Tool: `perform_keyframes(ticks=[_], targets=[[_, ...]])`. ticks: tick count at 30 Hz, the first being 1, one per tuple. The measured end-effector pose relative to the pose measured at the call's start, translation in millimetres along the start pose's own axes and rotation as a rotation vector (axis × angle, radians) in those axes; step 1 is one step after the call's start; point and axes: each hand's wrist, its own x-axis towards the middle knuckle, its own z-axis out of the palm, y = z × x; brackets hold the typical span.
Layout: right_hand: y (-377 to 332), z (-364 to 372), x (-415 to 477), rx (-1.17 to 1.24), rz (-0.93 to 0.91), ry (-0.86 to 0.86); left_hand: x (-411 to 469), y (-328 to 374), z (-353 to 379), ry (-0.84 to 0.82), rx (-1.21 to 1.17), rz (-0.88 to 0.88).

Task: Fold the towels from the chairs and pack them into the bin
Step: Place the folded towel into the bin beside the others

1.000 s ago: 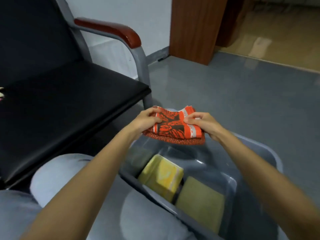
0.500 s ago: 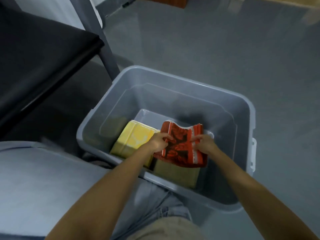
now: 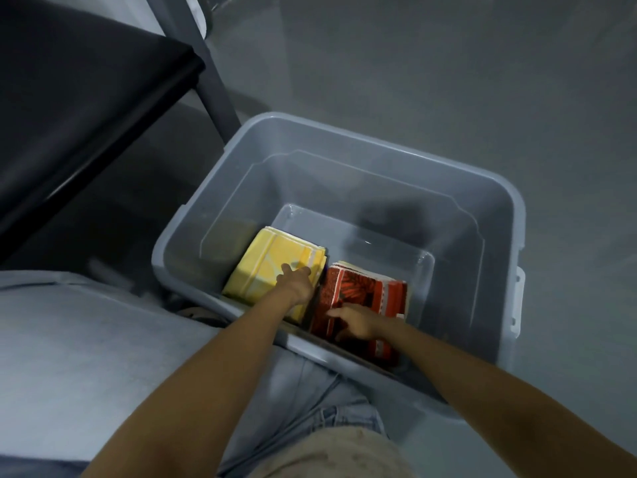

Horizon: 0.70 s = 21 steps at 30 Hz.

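Folded orange patterned towel (image 3: 362,298) lying in the bin (image 3: 379,157) along its near wall, just beside the folded yellow towel (image 3: 265,267). I have my right hand (image 3: 358,322) spread flat and open on the orange towel and my left hand (image 3: 296,282) open, fingers extended, on the yellow one. I judge the cloth light, soft and limp, best held by pinching its folded edges so the layers stay together.

A single head-worn wide-angle camera looks steeply down from above the person's lap, close over a grey bin (image 3: 510,215) on the floor. A black chair seat (image 3: 86,108) fills the upper left; both forearms enter from the bottom edge.
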Motion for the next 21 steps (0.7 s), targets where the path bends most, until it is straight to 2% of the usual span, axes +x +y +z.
perform_keyframes(ticks=[11, 17, 19, 21], targets=[[-14, 19, 28, -0.042, 0.037, 0.092, -1, -4, -2, 0.002, -0.054, 0.015], [-3, 24, 11, 0.219, 0.024, 0.359, 2, -2, -3, -0.001, -0.052, 0.020], [-5, 27, 17, 0.233, 0.034, 0.314, 2, -1, -2, 0.002, -0.044, 0.020], [-8, 28, 26, 0.215, 0.053, 0.186, 3, -1, -2, 0.001, -0.043, 0.024]])
